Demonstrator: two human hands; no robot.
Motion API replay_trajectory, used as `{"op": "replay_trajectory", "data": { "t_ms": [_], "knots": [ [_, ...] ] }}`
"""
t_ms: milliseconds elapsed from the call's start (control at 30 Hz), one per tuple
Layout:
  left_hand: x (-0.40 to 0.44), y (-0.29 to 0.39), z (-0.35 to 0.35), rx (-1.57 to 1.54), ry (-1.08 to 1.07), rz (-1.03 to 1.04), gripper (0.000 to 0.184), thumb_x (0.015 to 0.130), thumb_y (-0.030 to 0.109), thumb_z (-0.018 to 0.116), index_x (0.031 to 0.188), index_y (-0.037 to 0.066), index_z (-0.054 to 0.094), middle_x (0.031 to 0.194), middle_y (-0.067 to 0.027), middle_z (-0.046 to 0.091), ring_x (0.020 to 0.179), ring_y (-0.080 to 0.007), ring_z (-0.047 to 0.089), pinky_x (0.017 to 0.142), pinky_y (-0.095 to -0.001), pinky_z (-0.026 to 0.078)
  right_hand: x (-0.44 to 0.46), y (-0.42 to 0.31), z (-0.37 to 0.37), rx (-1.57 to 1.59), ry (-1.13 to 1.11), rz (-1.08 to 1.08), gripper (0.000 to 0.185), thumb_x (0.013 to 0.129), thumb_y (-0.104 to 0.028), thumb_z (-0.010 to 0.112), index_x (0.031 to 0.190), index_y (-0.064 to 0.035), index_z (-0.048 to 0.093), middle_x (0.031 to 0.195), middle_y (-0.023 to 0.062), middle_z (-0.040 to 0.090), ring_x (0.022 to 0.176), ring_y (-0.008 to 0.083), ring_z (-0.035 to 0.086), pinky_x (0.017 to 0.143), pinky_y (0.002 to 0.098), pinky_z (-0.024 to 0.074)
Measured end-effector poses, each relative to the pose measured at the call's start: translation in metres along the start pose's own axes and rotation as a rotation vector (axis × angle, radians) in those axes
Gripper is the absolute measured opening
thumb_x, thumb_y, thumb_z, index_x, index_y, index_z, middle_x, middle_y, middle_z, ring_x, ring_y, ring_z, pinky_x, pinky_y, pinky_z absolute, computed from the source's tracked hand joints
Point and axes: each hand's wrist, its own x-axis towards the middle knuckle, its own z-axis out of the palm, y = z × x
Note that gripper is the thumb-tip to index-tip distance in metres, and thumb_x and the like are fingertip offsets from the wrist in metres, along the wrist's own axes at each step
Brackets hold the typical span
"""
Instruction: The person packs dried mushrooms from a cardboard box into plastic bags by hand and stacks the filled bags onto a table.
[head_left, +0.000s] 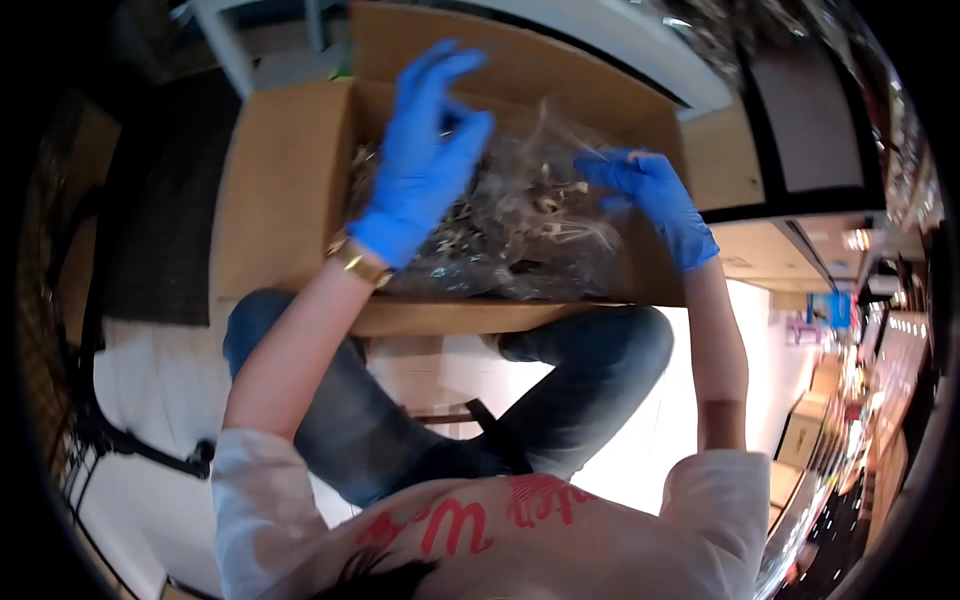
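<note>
My left hand [425, 150], in a blue glove, is raised over the left part of an open cardboard box [285, 190]. Its fingers are apart and somewhat blurred, and I see nothing held in them. In the box lies a clear plastic bag [570, 240] with many small metallic-looking pieces [460, 215], whose exact kind I cannot make out. My right hand [650, 195], also gloved in blue, is at the box's right side. Its fingers stretch left over the bag's edge, with thumb and fingers apart; they seem to touch the film.
The box stands just beyond my knees [620, 345], its left flap folded outward. Behind it is a white furniture frame [640, 40]. A dark mat [165, 200] lies on the left, near a black metal stand [150, 450]. Boxes [800, 435] line the right side.
</note>
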Motion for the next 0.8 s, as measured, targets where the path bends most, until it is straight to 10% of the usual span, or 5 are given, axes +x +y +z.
{"op": "replay_trajectory", "data": {
  "t_ms": [233,433,533,633,800],
  "knots": [
    [-0.011,-0.014,0.018,0.211,-0.366,0.000,0.074,0.070,0.001,0.064,0.139,0.007,0.037,0.147,-0.0146,0.030,0.137,-0.0311,0.027,0.111,-0.0371,0.027,-0.010,0.012,-0.049,-0.356,0.066,-0.291,0.023,0.086,-0.005,0.059,0.107,-0.0041,0.068,0.099,0.0066,0.068,0.084,0.0140,0.061,0.072,0.0261,0.0520],
    [-0.026,-0.019,0.036,0.164,-0.711,-0.032,0.125,0.054,0.014,0.087,0.148,0.004,0.005,0.151,-0.0184,0.021,0.140,-0.0294,0.019,0.114,-0.0366,0.019,-0.025,-0.026,-0.028,-0.414,-0.213,-0.396,0.020,0.089,-0.012,0.060,0.106,-0.0041,0.067,0.091,0.0077,0.066,0.083,0.0170,0.061,0.080,0.0291,0.0488],
    [-0.023,-0.011,0.052,-0.243,-0.695,-0.155,0.103,0.059,0.011,0.084,0.143,0.002,0.027,0.140,-0.0158,0.041,0.130,-0.0252,0.038,0.108,-0.0350,0.031,-0.024,-0.039,-0.028,-0.388,-0.273,-0.349,0.023,0.091,-0.013,0.058,0.111,-0.0046,0.065,0.100,0.0073,0.066,0.089,0.0169,0.060,0.084,0.0302,0.0469],
    [-0.033,-0.019,0.048,-0.380,-0.589,-0.384,0.021,0.082,0.009,0.063,0.102,0.001,0.061,0.098,-0.0022,0.062,0.092,-0.0111,0.056,0.086,-0.0262,0.046,-0.030,-0.044,-0.039,0.031,-0.239,-0.382,0.048,0.093,-0.031,0.050,0.130,-0.0007,0.047,0.124,0.0128,0.057,0.109,0.0184,0.055,0.094,0.0303,0.0438],
    [-0.029,-0.009,0.029,-0.539,-0.339,-0.425,0.028,0.092,0.017,0.053,0.114,0.001,0.060,0.103,-0.0031,0.063,0.095,-0.0107,0.057,0.086,-0.0260,0.046,-0.042,0.030,-0.039,0.887,-0.265,-0.575,0.100,0.077,-0.058,0.064,0.146,-0.0045,0.017,0.145,0.0194,0.033,0.129,0.0267,0.041,0.101,0.0406,0.0411]
  ]
}}
